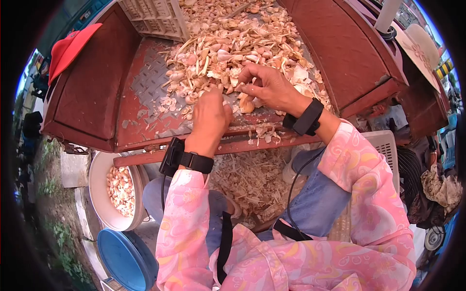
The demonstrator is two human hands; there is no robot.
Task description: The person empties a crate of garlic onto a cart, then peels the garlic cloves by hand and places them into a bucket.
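Note:
A heap of garlic cloves and loose papery skins point(233, 53) lies on the worn metal bed point(150, 68) in front of me. My left hand point(212, 115) is at the near edge of the heap, back of the hand up, its fingers curled closed. What they hold, if anything, is hidden. Just to its right, my right hand point(274, 88) has its thumb and forefinger bent towards each other in a pinch. I cannot make out what sits between them. A tan garlic clove point(246, 104) shows just under the right hand's fingers.
Red metal side panels point(347, 48) flank the heap. A plastic crate point(158, 19) stands at the back left. Below left are a white bucket point(99, 194) of peeled cloves and a blue lid or bucket point(124, 259). Skins point(250, 179) litter the ground between my legs.

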